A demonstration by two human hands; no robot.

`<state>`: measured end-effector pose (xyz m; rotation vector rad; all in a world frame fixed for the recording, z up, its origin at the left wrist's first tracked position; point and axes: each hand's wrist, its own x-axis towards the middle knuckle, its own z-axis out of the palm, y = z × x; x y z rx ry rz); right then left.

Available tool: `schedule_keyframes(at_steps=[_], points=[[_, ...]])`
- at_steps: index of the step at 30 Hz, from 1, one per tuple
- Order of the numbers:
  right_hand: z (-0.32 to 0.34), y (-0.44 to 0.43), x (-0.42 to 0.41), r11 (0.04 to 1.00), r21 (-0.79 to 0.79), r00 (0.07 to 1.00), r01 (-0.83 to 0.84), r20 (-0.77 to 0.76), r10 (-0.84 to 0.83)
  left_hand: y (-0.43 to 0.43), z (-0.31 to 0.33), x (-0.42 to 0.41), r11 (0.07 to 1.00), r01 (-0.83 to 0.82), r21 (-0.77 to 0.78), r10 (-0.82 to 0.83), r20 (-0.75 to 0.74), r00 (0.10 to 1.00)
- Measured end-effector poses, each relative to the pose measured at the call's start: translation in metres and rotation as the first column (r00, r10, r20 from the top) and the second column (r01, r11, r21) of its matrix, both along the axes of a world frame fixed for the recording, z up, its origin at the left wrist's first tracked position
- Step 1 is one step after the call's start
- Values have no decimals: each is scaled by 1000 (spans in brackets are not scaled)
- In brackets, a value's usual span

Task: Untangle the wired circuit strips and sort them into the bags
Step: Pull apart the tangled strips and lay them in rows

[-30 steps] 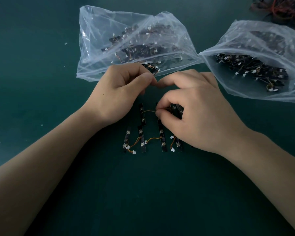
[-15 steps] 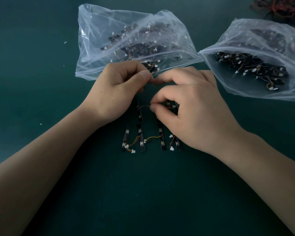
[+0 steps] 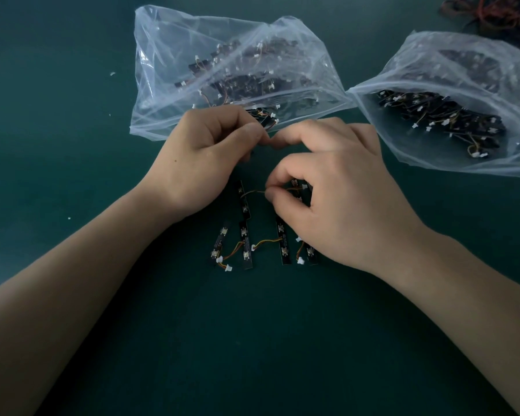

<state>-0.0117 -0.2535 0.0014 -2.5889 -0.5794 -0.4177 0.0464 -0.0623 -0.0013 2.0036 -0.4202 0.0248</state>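
We've got open surface (image 3: 252, 340) toward us, left bag (image 3: 162, 85) and right bag (image 3: 418, 55) lying at its far side. Left hand (image 3: 204, 166) grip curled tight, contents hidden. Right hand (image 3: 342, 211) grip pinches the wire (image 3: 252, 192) of the circuit strips (image 3: 282, 241) lying between our wrists.

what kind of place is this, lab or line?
Probably an electronics sorting or packing bench: dark green table top, two clear bags stuffed with wired circuit strips, more loose strips laid out, a tangle of red and dark wires at the far right.
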Motion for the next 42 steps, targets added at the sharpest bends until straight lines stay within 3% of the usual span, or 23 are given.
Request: schedule_keyframes(at_steps=[11,16,19,22,28,42], points=[[0,-2,1,999,-25,1000,29,6,-29,0,0,-1,1000,-1,-25,2,20,1000],[7,-21,9,986,154,995,60,66,-71,7,3,-10,997,-66,-38,70,112,991],[6,-40,11,965,247,986,86,120,-118,19,2,-22,978,-162,128,129,235,963],[-2,-50,13,951,287,983,113,106,-149,35,2,-37,964,-100,245,52,195,979],[-9,-51,21,890,407,978,205,-56,-200,37,4,-41,936,117,333,-159,101,982],[-13,-50,23,909,375,984,181,-73,-165,37,5,-40,880,123,459,-185,92,978]])
